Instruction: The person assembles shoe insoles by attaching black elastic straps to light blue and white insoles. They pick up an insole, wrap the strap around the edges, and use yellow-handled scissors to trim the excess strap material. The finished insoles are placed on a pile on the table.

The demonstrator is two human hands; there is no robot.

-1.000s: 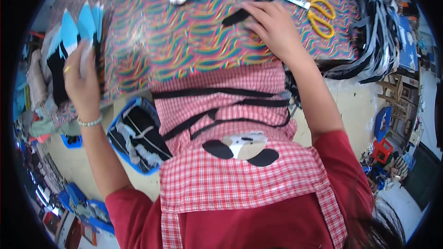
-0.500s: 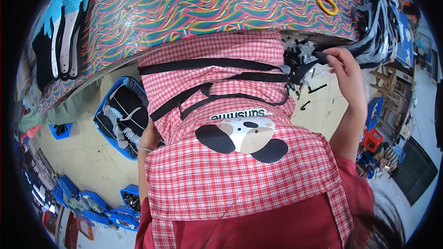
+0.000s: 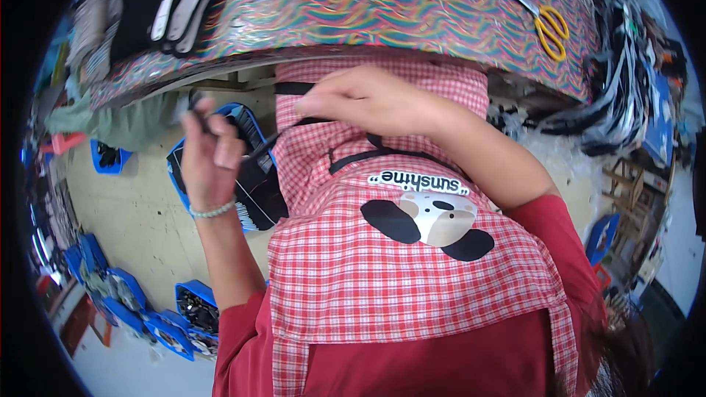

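My left hand point(image 3: 212, 151), with a beaded bracelet at the wrist, is raised above a blue basket at my left. Its fingers are curled round a black fabric strip point(image 3: 259, 151), and a dark end sticks up past the fingertips. The strip runs from there toward my right hand point(image 3: 360, 99), which reaches across my lap. That hand's fingers are pinched together at the strip; their tips are partly hidden. More black strips point(image 3: 397, 153) lie across my red checked apron point(image 3: 397, 294).
A patterned table point(image 3: 390, 7) curves ahead, bearing yellow-handled scissors point(image 3: 550, 29) and black, white and blue gloves point(image 3: 184, 0). Black and grey strips point(image 3: 625, 88) hang at its right end. The blue basket point(image 3: 176, 169) holds dark pieces. Other blue bins point(image 3: 195, 309) stand on the floor.
My right hand has swung left from the hanging strips to the middle of my lap. My left hand has risen from beside the apron, now gripping a strip. The view has shifted.
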